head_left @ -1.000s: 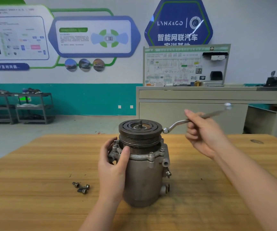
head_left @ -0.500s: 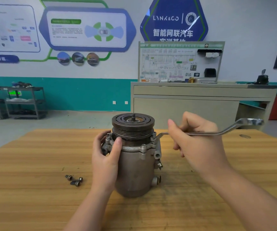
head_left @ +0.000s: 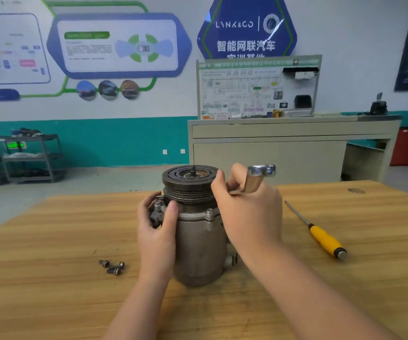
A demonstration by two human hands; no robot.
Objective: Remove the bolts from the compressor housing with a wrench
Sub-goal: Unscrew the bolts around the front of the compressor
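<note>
Our left hand grips the compressor housing standing on the bench; our right hand grips the wrench at its flange. Three bolts lie left of the housing; we judge more remain.

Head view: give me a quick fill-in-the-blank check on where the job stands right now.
1. The wrench is held in the ____ hand.
2. The left hand steadies the ____.
3. ____ removed bolts lie on the table.
4. The screwdriver has a ____ handle.

Missing words: right; compressor; three; yellow
</note>
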